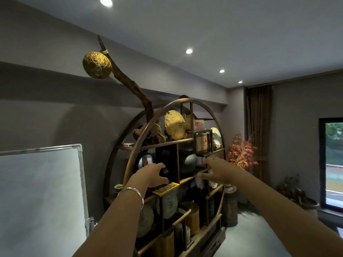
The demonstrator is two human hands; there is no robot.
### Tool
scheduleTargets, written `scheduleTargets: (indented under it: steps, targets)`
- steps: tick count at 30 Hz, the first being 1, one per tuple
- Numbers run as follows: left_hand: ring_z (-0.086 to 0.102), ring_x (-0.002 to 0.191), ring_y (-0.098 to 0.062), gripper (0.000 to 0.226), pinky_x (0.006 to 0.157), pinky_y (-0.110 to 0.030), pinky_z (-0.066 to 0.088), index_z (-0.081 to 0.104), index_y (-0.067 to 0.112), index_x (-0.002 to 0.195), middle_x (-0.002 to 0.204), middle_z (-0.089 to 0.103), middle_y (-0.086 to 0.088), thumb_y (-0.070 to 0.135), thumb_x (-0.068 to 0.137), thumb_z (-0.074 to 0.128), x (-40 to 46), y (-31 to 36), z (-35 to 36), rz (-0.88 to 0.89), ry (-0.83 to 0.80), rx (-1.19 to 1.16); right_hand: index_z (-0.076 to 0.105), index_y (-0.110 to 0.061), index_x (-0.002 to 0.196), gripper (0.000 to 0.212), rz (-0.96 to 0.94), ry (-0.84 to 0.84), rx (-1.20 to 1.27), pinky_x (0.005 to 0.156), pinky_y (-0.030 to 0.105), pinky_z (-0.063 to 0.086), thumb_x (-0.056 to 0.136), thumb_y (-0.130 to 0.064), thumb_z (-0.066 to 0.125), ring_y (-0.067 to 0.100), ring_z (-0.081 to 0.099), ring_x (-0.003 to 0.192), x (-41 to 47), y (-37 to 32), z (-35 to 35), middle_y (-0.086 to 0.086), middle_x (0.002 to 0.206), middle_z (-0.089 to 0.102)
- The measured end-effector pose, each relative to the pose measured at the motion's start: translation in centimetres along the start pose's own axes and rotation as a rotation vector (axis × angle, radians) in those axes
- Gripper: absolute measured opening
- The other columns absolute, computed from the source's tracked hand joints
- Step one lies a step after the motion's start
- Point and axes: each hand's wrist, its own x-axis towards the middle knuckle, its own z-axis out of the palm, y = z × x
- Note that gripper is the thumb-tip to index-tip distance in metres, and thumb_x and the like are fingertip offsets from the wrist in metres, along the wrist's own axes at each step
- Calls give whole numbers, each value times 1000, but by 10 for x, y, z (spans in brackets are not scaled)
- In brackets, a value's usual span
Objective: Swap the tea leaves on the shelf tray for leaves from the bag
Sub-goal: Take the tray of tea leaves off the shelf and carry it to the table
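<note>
Reaching toward the shelf [167, 141], both hands are being spread open and empty. The tray [165, 189], at a ledge's front edge, is being approached by the left hand [150, 176]; the right hand [219, 171] is being extended alongside. Lifting it level is probably being called for next.

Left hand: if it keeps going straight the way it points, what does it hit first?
Probably the dark square frame on the round shelf: the left hand reaches into it, just above the tray of tea leaves. Depth is unclear.

Both bare hands reach toward the round dark wooden shelf [141, 141]: the left hand [152, 176], fingers spread, hovers just above the small yellow tray of tea leaves [165, 188]; the right hand [220, 171] is empty, fingers apart.
</note>
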Motion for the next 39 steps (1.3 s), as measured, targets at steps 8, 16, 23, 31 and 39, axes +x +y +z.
scheduleTargets:
  steps: [8,16,23,31,39]
  targets:
    - [37,137,-25,73,110,-42,36,30,26,148,150,39,-4,43,86,63,131,-36,32,-35,-34,-17,34,-22,141,78,34,-12,-7,102,46,40,81,-69,47,25,47,124,110,59,49,8,140,43]
    - [41,135,-24,71,107,-37,39,33,24,147,148,42,-5,43,85,63,261,-93,83,-50,-37,-60,32,-23,142,76,16,-69,97,99,38,44,82,-66,51,22,44,124,232,116,127,7,142,38]
    - [59,105,-14,57,87,-29,49,50,26,131,118,62,4,54,82,57,357,-167,158,-111,-7,-199,44,-27,130,57,-42,-127,222,85,31,52,84,-61,51,7,55,100,362,146,215,-6,118,54]
    - [63,77,-13,30,69,-35,47,44,25,101,83,68,6,47,83,54,385,-240,250,-373,16,-397,54,-32,107,21,-75,-119,400,70,29,52,91,-45,51,-1,58,77,452,164,350,-16,85,62]
    - [63,72,-21,24,72,-38,48,46,18,83,76,68,-2,39,89,54,390,-260,311,-684,105,-575,51,-35,106,14,-77,-215,537,79,38,52,94,-41,45,14,64,88,512,202,457,-8,93,66]
